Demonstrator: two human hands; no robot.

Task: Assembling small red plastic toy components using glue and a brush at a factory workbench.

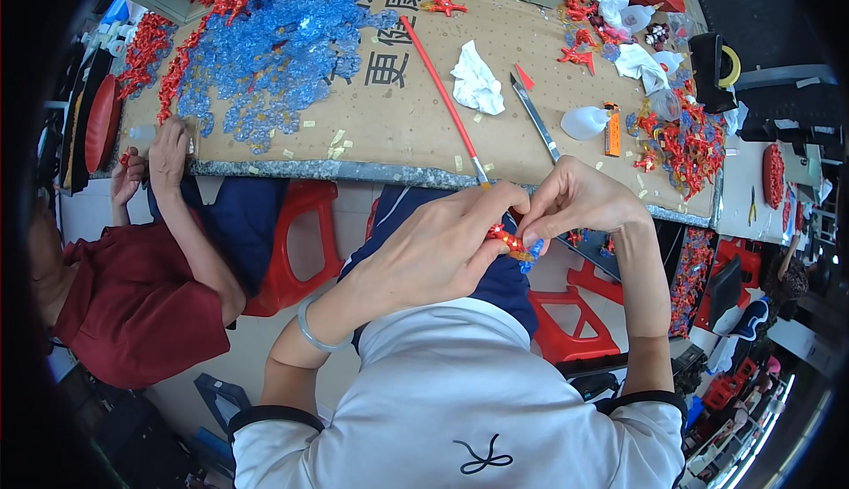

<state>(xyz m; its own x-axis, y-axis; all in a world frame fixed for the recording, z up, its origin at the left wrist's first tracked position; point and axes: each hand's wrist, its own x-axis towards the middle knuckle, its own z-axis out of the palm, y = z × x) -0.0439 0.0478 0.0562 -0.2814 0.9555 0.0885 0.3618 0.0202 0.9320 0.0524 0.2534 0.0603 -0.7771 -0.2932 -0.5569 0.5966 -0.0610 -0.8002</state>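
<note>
Fingers (pixel 506 194) of the left hand (pixel 426 240) and inward-bent right hand (pixel 585 199) pinch a red-and-blue plastic piece (pixel 508 240).

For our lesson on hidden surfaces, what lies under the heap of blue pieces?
Brown cardboard with dark printed characters shows beside the blue heap and runs in under its right edge. What lies beneath the middle cannot be seen; the pieces cover it.

My figure (pixel 502 236): red, amber, translucent blue. My shirt (pixel 460 374): white, black sleeve trim (pixel 279 413). My bangle (pixel 308 328): pale grey. Brush (pixel 439 91): red handle, silvery ferrule (pixel 480 171). Piled pieces (pixel 265 56): translucent blue. Cardboard (pixel 371 135): brown, black lettering (pixel 386 68). Stool (pixel 292 259): red. Tissue (pixel 478 79): white. Neighbour's shirt (pixel 146 303): maroon.
</note>
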